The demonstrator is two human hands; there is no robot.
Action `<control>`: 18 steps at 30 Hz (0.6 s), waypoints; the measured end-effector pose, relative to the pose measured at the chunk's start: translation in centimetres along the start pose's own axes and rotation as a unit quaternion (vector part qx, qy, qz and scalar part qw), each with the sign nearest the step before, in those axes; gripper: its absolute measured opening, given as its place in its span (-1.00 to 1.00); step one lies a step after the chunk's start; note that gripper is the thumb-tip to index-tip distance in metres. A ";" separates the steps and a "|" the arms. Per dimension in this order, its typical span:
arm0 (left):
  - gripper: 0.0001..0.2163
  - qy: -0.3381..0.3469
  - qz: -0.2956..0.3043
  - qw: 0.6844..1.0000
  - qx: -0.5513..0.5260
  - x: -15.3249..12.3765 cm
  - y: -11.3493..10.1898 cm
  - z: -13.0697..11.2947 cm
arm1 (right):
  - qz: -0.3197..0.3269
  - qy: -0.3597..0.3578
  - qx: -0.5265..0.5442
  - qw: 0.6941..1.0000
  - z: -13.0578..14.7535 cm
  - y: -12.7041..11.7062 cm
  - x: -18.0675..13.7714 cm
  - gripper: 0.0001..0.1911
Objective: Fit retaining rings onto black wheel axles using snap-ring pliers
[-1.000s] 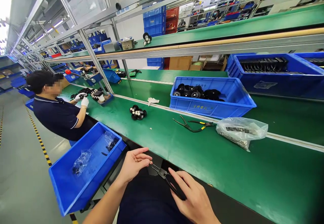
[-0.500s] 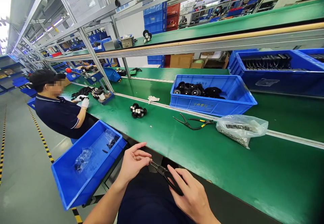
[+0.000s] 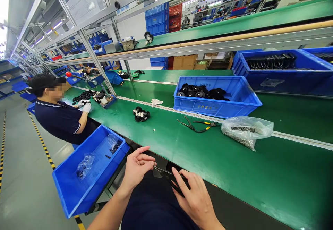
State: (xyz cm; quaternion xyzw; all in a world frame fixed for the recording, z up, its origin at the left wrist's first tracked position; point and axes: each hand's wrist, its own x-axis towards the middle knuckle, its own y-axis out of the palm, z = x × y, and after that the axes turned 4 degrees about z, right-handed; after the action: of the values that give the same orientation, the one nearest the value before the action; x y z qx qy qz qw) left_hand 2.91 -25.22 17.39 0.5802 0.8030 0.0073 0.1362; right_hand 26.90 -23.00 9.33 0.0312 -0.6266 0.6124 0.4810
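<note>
Over my lap, below the front edge of the green bench [image 3: 234, 160], my right hand [image 3: 196, 198] grips the black handles of a pair of pliers [image 3: 169, 178]. My left hand [image 3: 137, 167] pinches its fingertips together at the pliers' tip, on something too small to make out. On the bench lie a second pair of pliers with yellow grips [image 3: 199, 126], a clear bag of small metal parts [image 3: 246, 131] and a cluster of black wheels [image 3: 142, 115].
A blue bin of black wheels [image 3: 215, 96] stands behind the pliers, another blue bin [image 3: 283, 70] at the back right. A blue tray with plastic bags [image 3: 88, 167] hangs at my left. A gloved co-worker [image 3: 61, 113] sits further left.
My hands have stayed together at the pliers. The right hand has shifted slightly up along the handles; the view has drifted a little.
</note>
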 end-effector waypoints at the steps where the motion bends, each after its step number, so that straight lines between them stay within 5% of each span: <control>1: -0.29 0.002 -0.001 1.000 -0.003 0.0 0.1 0.0 | 0.001 0.001 -0.001 1.000 0.0 0.1 0.0 -0.30; 8: -0.35 0.017 0.006 1.000 0.014 -0.4 0.3 0.2 | 0.013 0.016 0.025 0.999 -0.2 0.8 -0.3 -0.32; 12: -0.38 0.016 0.059 0.997 0.036 0.7 -0.4 1.5 | -0.001 0.032 0.034 0.999 -0.3 1.1 -0.5 -0.34; 15: -0.44 0.041 0.091 0.987 0.129 4.5 -1.4 3.1 | -0.029 0.042 0.032 0.998 -0.6 1.0 -0.7 -0.34; 18: -0.51 0.071 0.070 0.950 0.297 11.2 -2.8 4.1 | -0.049 0.061 0.030 0.996 -1.1 0.8 -1.3 -0.36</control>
State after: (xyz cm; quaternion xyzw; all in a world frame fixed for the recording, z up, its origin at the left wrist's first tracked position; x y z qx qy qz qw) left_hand -1.95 -16.30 10.63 0.6474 0.7335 -0.1811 -0.1007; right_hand 27.72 -22.62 7.65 0.0386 -0.5751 0.6072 0.5468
